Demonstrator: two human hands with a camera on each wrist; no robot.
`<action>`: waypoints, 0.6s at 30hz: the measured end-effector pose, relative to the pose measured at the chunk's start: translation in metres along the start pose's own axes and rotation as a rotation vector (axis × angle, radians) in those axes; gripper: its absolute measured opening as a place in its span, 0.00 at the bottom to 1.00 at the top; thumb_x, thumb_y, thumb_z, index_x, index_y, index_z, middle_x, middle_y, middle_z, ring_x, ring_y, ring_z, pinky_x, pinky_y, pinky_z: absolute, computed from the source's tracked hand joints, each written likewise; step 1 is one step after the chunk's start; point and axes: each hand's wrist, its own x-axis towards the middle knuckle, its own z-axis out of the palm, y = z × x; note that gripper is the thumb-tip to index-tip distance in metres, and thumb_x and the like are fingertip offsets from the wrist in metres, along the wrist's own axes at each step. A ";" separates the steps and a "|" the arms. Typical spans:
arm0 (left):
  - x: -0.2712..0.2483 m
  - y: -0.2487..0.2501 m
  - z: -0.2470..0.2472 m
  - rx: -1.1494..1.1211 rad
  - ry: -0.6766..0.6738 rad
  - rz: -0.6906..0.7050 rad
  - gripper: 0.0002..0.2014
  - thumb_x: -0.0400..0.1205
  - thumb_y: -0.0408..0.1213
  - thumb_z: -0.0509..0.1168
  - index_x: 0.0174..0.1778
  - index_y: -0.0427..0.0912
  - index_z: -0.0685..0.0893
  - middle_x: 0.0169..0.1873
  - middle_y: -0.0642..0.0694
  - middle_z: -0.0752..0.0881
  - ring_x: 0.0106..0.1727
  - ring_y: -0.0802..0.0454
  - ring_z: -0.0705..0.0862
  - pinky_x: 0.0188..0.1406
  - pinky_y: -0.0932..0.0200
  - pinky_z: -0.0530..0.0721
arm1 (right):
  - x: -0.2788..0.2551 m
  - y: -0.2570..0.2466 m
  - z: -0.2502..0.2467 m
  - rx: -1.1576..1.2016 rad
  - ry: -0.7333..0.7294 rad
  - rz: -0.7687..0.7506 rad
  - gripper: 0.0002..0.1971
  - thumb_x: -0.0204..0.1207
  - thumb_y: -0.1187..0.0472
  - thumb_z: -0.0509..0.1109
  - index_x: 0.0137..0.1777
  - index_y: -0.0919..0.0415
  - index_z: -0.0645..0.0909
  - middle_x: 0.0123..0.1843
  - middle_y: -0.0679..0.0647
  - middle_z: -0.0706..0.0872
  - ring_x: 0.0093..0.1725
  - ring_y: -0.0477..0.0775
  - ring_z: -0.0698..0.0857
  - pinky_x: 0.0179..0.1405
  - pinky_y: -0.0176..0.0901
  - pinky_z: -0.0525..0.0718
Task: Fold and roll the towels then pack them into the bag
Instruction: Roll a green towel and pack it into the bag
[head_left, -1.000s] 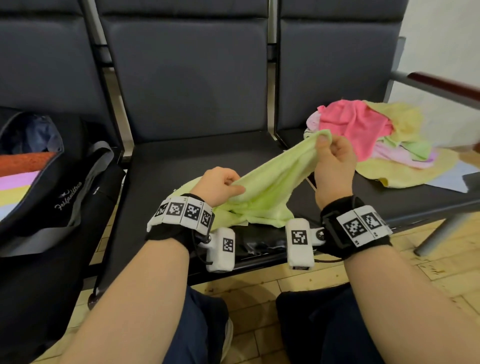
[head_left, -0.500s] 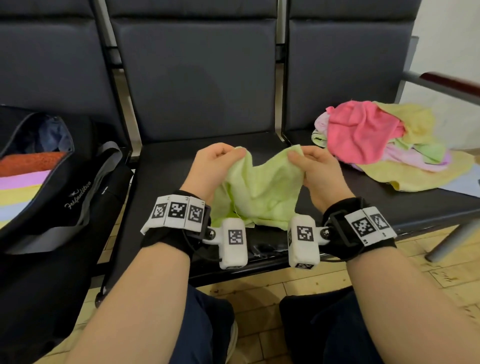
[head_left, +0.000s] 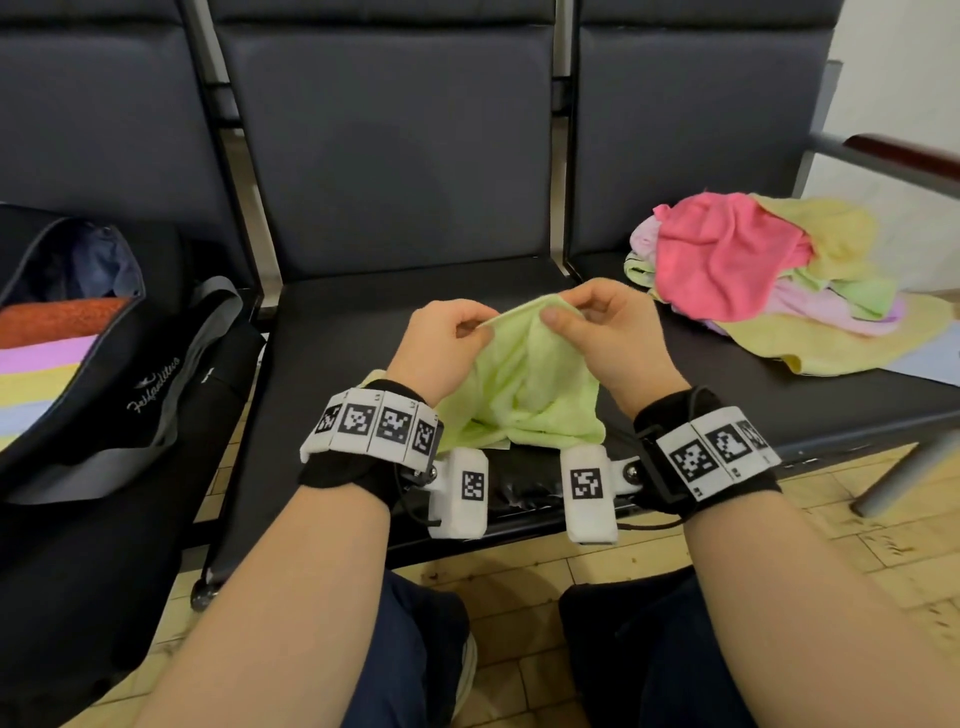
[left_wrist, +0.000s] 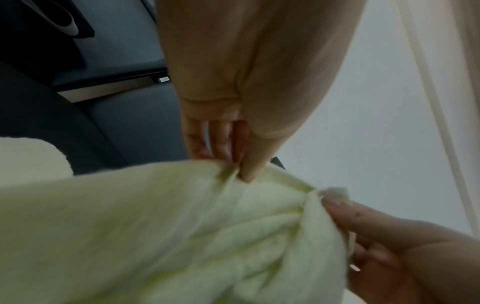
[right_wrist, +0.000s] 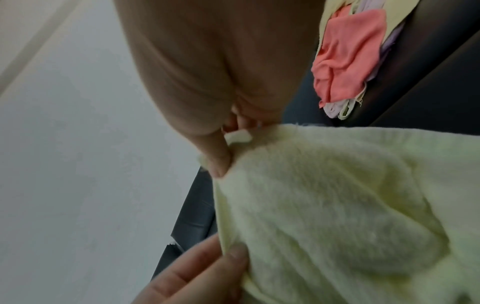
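Over the middle seat (head_left: 332, 353) of the bench, seen from the head camera, the left hand (head_left: 441, 338) and the right hand (head_left: 602, 332) meet close together, each pinching the upper edge of the green towel (head_left: 524, 389). The cloth hangs bunched below them, its lower folds resting on the seat; holding it by the edge looks like a way to find the corners and let the weight pull it straight for folding. On the seat to the right lies the pile of loose towels (head_left: 753, 270), pink on top, within reach of the right hand. The open bag (head_left: 104, 374) stands to the left, with orange, pink and yellow towels showing inside, so packing seems partly done.

From the left wrist, the thumb presses the towel's hem against the curled fingers (left_wrist: 218, 142), a firm pinch. The other hand's fingertips grip the same hem just beside it, and the hem runs taut between the 2 holds.

From the right wrist, the thumb clamps the corner by its small white label (right_wrist: 237, 137) against the fingers. That label probably marks a corner worth starting from. The left thumb pinches the edge lower down.
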 end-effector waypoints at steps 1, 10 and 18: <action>0.001 -0.002 0.000 0.055 0.027 -0.001 0.09 0.82 0.31 0.64 0.53 0.43 0.88 0.45 0.49 0.88 0.44 0.60 0.83 0.51 0.66 0.80 | 0.001 -0.001 -0.001 0.002 0.070 -0.028 0.06 0.74 0.71 0.75 0.39 0.61 0.83 0.33 0.48 0.87 0.32 0.38 0.86 0.34 0.31 0.82; 0.003 -0.010 -0.006 0.064 0.207 -0.069 0.07 0.80 0.33 0.64 0.50 0.47 0.84 0.46 0.49 0.87 0.48 0.54 0.85 0.52 0.56 0.83 | 0.007 -0.003 -0.018 0.076 0.316 -0.069 0.10 0.75 0.68 0.73 0.38 0.54 0.80 0.36 0.46 0.84 0.34 0.38 0.82 0.41 0.35 0.81; -0.013 0.024 0.024 -0.117 -0.054 0.181 0.13 0.77 0.45 0.73 0.56 0.47 0.85 0.46 0.54 0.87 0.49 0.59 0.84 0.49 0.66 0.82 | -0.003 -0.009 -0.010 0.185 -0.083 -0.028 0.05 0.74 0.66 0.74 0.42 0.62 0.80 0.42 0.65 0.87 0.42 0.61 0.86 0.42 0.50 0.86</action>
